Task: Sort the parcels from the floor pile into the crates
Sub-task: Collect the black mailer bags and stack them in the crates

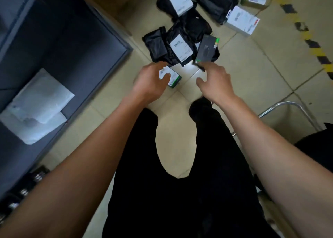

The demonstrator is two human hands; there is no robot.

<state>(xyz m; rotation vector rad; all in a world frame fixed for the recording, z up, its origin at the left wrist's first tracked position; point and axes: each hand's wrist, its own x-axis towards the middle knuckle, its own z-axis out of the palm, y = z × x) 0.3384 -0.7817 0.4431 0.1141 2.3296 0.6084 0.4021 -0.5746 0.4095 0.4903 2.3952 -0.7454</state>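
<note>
— Where's the pile?
— On the floor: black bags [180, 44], one with a white label up, and a dark box [207, 48] tilted on them; white boxes [241, 20] lie behind.
— And the crate [75, 39]?
— Grey, at left, holding white mailers [39, 104]

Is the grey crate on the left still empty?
No, the grey crate already holds white padded mailers lying on its floor.
</note>
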